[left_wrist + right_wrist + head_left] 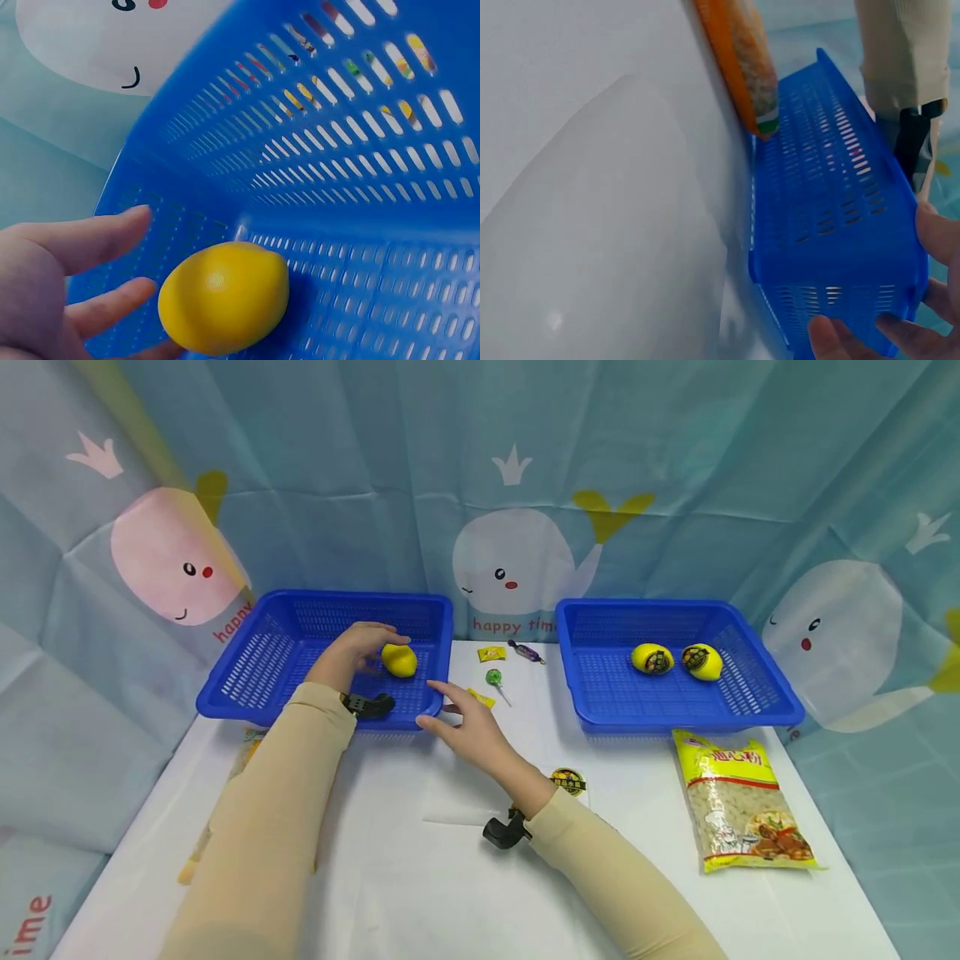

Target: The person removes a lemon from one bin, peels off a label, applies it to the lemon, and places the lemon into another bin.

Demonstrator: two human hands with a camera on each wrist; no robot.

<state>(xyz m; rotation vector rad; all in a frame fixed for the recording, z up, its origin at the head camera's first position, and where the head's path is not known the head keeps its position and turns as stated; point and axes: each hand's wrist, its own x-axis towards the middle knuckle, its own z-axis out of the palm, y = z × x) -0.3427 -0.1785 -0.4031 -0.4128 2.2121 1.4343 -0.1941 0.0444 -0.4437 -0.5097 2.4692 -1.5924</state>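
A yellow lemon (399, 661) lies in the left blue basket (437, 610), near its right side. My left hand (361, 647) reaches into this basket beside the lemon. In the left wrist view, its fingers (112, 236) are spread, with some fingertips close against the lemon (225, 300); whether they touch it I cannot tell. My right hand (474, 732) is at the front right corner of the same basket. Its thumb and fingers are spread about the rim, seen also beside the basket (832, 255) in the right wrist view; contact is unclear.
The right blue basket (600, 710) holds two lemons (652, 658) with black stickers. Between the baskets lie wrapped candies (492, 653) and a green lollipop (493, 677). A round label (567, 781) is on the white table (420, 893). Food bags (742, 806) lie in front of both baskets.
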